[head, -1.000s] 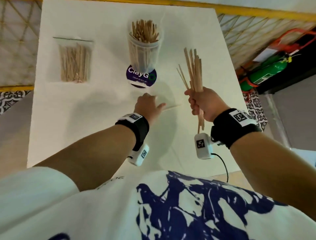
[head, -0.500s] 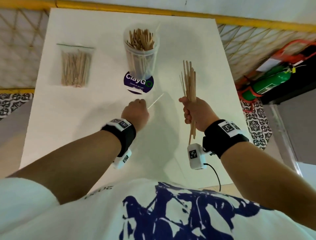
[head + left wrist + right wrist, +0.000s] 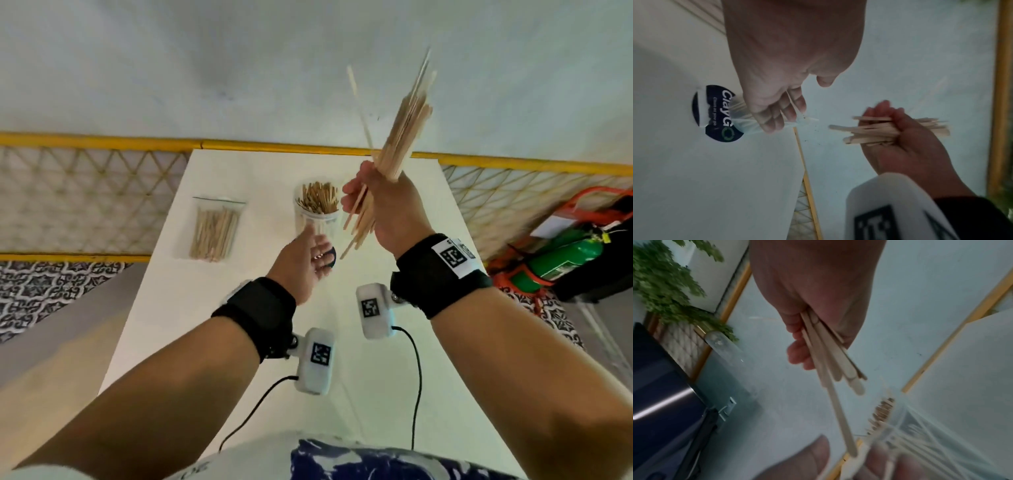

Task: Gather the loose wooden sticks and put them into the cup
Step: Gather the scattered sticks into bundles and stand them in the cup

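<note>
A clear plastic cup (image 3: 317, 214) packed with wooden sticks stands at the back of the white table (image 3: 239, 342). My right hand (image 3: 387, 205) grips a bundle of flat wooden sticks (image 3: 404, 137), raised and tilted just right of the cup's rim. The bundle (image 3: 838, 366) hangs from my fist in the right wrist view, beside the cup (image 3: 920, 434). My left hand (image 3: 308, 260) is in front of the cup's lower part, near the bundle's lower ends. Its fingers (image 3: 777, 113) are loosely curled and seem to pinch a thin stick (image 3: 792, 101) in front of the cup (image 3: 744, 126).
A clear bag of sticks (image 3: 214, 233) lies on the table left of the cup. A yellow-railed lattice fence runs behind and beside the table. A green cylinder (image 3: 565, 257) in a red frame lies on the floor at the right.
My right hand has lifted the bundle higher and nearer the cup. My left hand has come up off the table toward the cup's base. The head view has tilted upward.
</note>
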The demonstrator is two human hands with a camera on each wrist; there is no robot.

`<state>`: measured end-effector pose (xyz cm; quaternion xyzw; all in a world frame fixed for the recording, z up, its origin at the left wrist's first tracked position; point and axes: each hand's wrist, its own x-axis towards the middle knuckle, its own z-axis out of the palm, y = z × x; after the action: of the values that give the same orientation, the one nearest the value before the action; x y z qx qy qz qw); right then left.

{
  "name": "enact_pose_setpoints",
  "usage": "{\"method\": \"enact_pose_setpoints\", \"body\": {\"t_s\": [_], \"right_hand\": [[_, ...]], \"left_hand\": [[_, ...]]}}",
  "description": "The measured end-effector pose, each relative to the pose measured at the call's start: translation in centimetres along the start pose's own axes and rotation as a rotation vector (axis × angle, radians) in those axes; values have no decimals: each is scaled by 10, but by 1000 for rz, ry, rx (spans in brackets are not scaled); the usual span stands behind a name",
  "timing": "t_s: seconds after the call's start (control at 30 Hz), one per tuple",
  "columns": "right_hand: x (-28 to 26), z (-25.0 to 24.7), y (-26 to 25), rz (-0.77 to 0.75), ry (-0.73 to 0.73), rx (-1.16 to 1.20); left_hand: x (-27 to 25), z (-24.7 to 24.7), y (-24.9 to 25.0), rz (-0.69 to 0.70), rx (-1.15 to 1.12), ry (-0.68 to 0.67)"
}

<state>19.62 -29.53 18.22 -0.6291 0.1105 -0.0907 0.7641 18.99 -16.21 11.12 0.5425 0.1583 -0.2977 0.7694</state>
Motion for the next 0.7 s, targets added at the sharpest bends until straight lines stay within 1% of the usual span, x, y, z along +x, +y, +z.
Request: {"method": "enact_pose_setpoints", "body": {"t_s": [0.03, 0.07, 0.1, 0.2, 0.23, 0.27, 0.3, 0.33, 0.4, 0.43, 0.47, 0.53, 0.57, 0.6, 0.63, 0.7], "right_hand": [[1, 4, -6, -3, -26, 14], [1, 9, -10, 8, -38, 2], [3, 12, -11, 27, -50, -22], [2, 17, 0, 109, -142, -185], [0, 15, 6, 139, -193, -267], [-3, 18, 12, 153, -258, -359], [-7, 21, 18, 155, -327, -440], [-13, 28, 22, 159, -390, -486], [-18, 37, 24, 180, -438, -455], [-20, 41, 24, 190, -436, -414], [-21, 45, 22, 189, -427, -382], [-19, 48, 18, 171, -413, -377], [-16, 49, 15, 149, -398, -392], [-12, 49, 10, 122, -360, -398], [-6, 49, 3, 87, -302, -388], [5, 50, -15, -2, -190, -296]], "left_hand": [[-2, -2, 1, -25, -10, 0], [-5, -3, 3, 10, 6, -2], [-9, -4, 8, 109, 28, 14], [-26, -7, 40, 565, 36, 47], [-32, -3, 53, 684, 59, 35], [-37, -1, 68, 763, 99, 23], [-40, 2, 81, 792, 172, 17], [-45, 5, 91, 797, 266, 21], [-49, 13, 99, 778, 489, 26], [-48, 12, 97, 768, 549, 23], [-48, 12, 94, 760, 548, -5], [-45, 5, 89, 738, 467, -29], [-43, 0, 87, 716, 392, -17], [-40, -6, 85, 666, 271, 0], [-36, -12, 81, 578, 126, 18], [-25, -24, 69, 316, -126, 20]]}}
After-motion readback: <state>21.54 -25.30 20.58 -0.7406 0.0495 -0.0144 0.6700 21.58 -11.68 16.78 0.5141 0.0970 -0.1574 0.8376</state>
